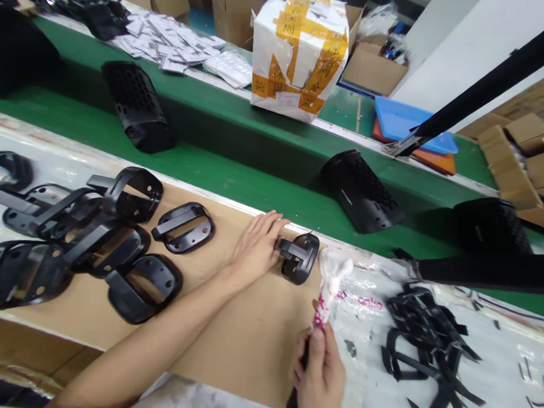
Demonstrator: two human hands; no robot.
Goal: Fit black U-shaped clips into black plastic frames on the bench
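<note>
Tool clasped in the right hand, I judge a careless swing could hit the left hand, whose hold on the bracket I cannot tell.

From here I count one black-handled tool with a white-wrapped head at five o'clock, at least seven rounded black plastic frames around nine, one white, yellow-taped box at twelve, and at least three black plastic housings from ten to three.

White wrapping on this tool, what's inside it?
The white wrapping covers whatever is inside, so that can't be seen; only a black handle shows below it, gripped by the right hand.
</note>
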